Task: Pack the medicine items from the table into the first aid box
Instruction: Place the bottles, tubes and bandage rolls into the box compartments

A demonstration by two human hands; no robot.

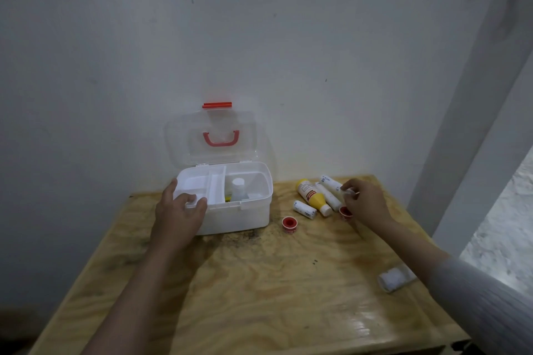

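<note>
A white first aid box [245,216] stands open on the wooden table [259,282], its clear lid [212,138] leaning against the wall. A white-capped bottle [238,189] stands inside it. My left hand [178,213] grips the box's front left rim by the inner tray [199,184]. To the right lie a yellow bottle [313,196], white bandage rolls [305,209] [330,182] and two red tape rolls [290,224] [345,212]. My right hand [364,202] pinches the end of a white roll among them.
A wrapped white gauze pack [395,278] lies near the table's right edge, partly under my right sleeve. The wall stands directly behind the box. A white pillar [461,124] rises at the right, with a floor drop beyond the table edge.
</note>
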